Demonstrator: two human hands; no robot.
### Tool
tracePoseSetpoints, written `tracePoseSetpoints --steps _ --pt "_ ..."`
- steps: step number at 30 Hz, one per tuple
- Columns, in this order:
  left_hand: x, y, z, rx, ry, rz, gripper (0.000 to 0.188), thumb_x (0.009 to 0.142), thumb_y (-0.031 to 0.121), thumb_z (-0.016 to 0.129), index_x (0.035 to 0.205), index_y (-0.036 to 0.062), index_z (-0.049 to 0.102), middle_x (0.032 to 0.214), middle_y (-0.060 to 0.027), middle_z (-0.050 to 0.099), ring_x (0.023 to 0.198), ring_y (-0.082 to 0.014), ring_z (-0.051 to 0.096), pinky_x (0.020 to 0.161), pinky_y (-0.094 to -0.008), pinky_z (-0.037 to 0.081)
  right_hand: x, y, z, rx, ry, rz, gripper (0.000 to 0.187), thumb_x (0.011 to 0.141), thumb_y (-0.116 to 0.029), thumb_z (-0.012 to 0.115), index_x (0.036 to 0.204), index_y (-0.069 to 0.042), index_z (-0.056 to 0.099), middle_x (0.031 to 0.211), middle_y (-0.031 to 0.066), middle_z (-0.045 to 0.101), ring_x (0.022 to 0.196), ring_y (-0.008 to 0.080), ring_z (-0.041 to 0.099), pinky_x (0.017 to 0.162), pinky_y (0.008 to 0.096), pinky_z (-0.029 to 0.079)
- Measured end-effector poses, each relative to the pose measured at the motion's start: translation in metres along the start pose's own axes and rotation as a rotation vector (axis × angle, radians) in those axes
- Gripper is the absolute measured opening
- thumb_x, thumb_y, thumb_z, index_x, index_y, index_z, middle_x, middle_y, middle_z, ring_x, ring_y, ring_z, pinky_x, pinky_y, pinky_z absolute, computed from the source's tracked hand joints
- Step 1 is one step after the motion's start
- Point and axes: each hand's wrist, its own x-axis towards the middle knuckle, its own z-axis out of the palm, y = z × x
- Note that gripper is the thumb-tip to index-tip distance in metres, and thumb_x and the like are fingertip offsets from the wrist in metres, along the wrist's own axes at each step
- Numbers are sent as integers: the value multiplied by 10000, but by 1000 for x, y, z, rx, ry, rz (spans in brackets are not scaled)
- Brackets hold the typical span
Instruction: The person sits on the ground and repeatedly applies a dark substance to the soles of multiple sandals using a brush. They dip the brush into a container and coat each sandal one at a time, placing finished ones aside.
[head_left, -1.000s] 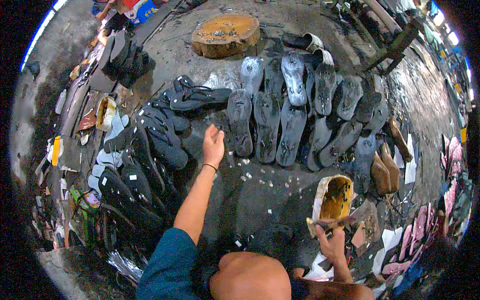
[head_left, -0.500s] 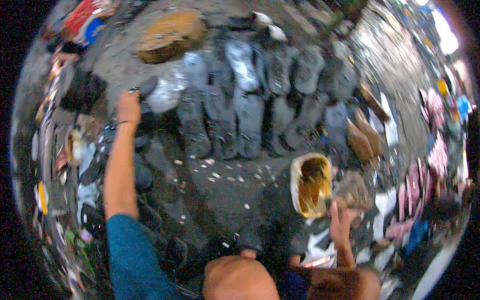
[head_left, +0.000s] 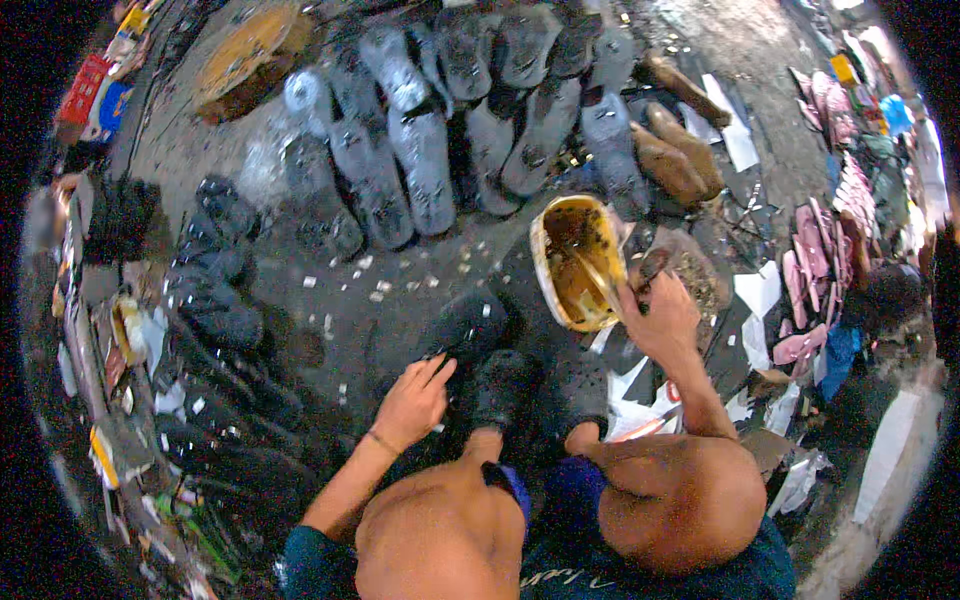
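Observation:
My left hand (head_left: 415, 402) is closed at the near end of a dark shoe-shaped piece (head_left: 470, 318), low over the ground in front of my feet. My right hand (head_left: 662, 318) is closed beside a yellow container (head_left: 540, 262) with a whitish rim and dark, sticky-looking residue inside. From its fingers a thin pale stick (head_left: 598, 272) slants into the container; its tip is hard to make out. Beyond my hands, dark shoe soles (head_left: 420, 175) lie in rows, some with a shiny wet look. A brown pair of shoe-shaped pieces (head_left: 672, 160) lies to their right.
A round wooden block (head_left: 250, 65) stands at the far left. Dark shoe pieces (head_left: 215, 305) are heaped on the left. White scraps (head_left: 757, 290) and pink pieces (head_left: 812, 260) lie on the right. Small pale bits dot the ground between my feet and the rows.
My left hand has come from the far left, beside the rows, back toward my feet with a dark shoe-shaped piece. My right hand has moved up against the container. The view has shifted.

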Motion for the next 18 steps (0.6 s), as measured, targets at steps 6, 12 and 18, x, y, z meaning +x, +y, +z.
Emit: tracePoseSetpoints --steps 6,12,18 --pt "48 1 41 -163 194 -35 588 849 291 734 1301 -40 554 1431 -254 468 1440 -415 323 1176 -493 275 -45 16 -24 204 -261 -152 261 882 -211 696 1060 -23 660 989 152 650 936 315 636 795 426 507" --pt "74 -24 33 79 111 -79 748 867 523 645 1472 128 457 1612 -250 184 1487 -431 188 1195 -541 179 -24 32 -14 1437 -505 255 298 966 -231 635 1153 0 654 1063 135 704 882 281 703 784 411 567" --pt "138 4 13 234 19 -156 827 865 599 602 1541 189 358 1644 -134 198 1352 -386 337 1143 -508 196 27 -10 -31 2080 -603 332 343 978 -204 634 1245 2 574 1134 117 678 943 262 689 819 427 574"
